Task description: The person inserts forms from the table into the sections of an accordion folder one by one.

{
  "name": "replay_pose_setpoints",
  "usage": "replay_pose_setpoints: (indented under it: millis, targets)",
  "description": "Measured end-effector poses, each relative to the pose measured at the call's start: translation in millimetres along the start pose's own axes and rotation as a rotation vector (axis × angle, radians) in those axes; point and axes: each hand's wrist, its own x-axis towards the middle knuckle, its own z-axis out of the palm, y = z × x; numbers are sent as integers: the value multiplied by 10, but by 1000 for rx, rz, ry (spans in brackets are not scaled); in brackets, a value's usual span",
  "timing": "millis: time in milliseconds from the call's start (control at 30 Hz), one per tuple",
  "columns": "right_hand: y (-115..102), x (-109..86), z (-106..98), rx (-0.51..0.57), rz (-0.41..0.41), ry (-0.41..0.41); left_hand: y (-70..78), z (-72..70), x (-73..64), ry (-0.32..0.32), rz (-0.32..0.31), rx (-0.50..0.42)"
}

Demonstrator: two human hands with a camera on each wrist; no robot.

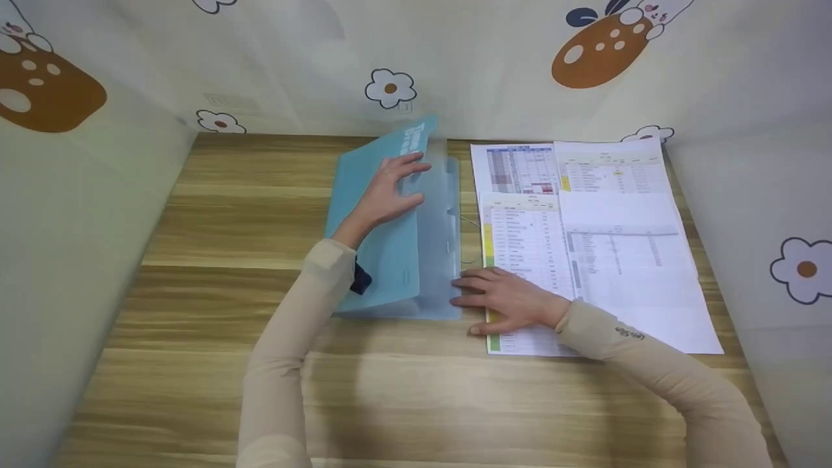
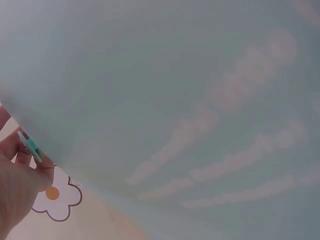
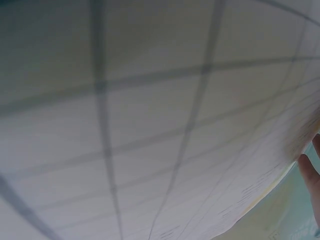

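Observation:
A light blue document folder [image 1: 383,253] lies at the middle of the table, its front cover raised at a slant above clear inner sheets [image 1: 435,260]. My left hand [image 1: 388,192] touches the cover near its right edge, fingers spread and thumb apart. In the left wrist view the cover [image 2: 150,100] fills most of the picture, and a small teal piece [image 2: 30,146] shows among the fingers. My right hand [image 1: 510,300] rests with extended fingers at the folder's lower right edge and over printed sheets [image 1: 520,240]. Ruled paper [image 3: 145,120] fills the right wrist view.
More printed sheets [image 1: 630,279] overlap on the right of the wooden table [image 1: 221,260]. A thin cord [image 1: 469,261] lies between folder and papers. Patterned curtain walls [image 1: 292,71] stand close behind and at both sides.

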Motion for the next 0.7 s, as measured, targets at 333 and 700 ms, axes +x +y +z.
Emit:
replay_pose_setpoints:
  millis: [333,700]
  targets:
    - [162,-118,-239,23,63,121,3,2,1,12,-4,1]
    - [377,-512,-695,-26,275,241,0,8,3,11,-3,-17]
